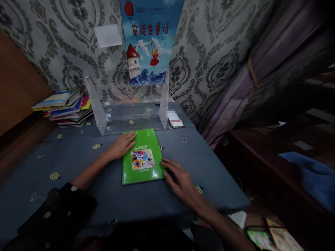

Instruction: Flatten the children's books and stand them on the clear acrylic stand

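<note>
A green book (142,174) with a colourful picture on its cover lies flat on the cloth-covered table, its printing upside down to me. My left hand (122,144) rests at the book's far left edge, fingers stretched over the cover. At the right edge, my right hand (180,179) has its fingers apart, their tips touching the book near its side. Just beyond the book stands a clear acrylic rack (131,113). Neither hand is closed around anything.
A stack of books (69,108) sits at the back left. Behind the rack, a blue poster (149,42) and a white paper (108,36) are against the patterned wall. A purple curtain (235,87) hangs right, and picture books (277,235) lie below the table.
</note>
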A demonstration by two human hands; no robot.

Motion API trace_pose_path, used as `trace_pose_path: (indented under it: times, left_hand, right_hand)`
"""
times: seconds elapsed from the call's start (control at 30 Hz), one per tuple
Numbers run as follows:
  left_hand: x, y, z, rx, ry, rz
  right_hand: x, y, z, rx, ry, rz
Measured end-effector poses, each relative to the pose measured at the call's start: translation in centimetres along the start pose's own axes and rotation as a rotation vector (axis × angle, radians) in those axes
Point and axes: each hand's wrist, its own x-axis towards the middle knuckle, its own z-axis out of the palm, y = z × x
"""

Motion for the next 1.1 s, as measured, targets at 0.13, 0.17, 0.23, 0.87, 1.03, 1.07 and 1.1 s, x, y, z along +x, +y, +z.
trace_pose_path:
  times: [0.13, 0.17, 0.23, 0.87, 1.03, 1.07, 1.1]
  left_hand:
    - [-0.2, -2.4, 0.2, -0.052, 0.051, -0.004]
    - [-0.5, -2.5, 0.3, -0.072, 0.069, 0.007]
    - [-1.1, -2.4, 0.4, -0.108, 0.093, 0.022]
    - [-4.9, -1.0, -1.1, -0.125, 0.040, 0.018]
    - [-2.3, -3.0, -1.2, -0.128, 0.119, -0.015]
    - [-2.0, -3.3, -1.2, -0.132, 0.132, -0.016]
    - [-1.7, -3.6, -1.2, -0.136, 0.140, -0.014]
  right_hand:
    - [0.5, 0.1, 0.5, -0.035, -0.013, -0.045]
    - [0.6, 0.2, 0.6, -0.051, -0.014, -0.060]
    - [0.7, 0.1, 0.7, -0.087, -0.021, -0.087]
    - [3.8, -2.0, 1.4, -0.134, -0.176, -0.171]
    - [8.6, -4.2, 3.8, -0.104, -0.374, -0.374]
    - [9.8, -4.4, 4.5, -0.127, -0.408, -0.392]
    - [11.0, -4.3, 5.2, -0.152, -0.436, -0.401]
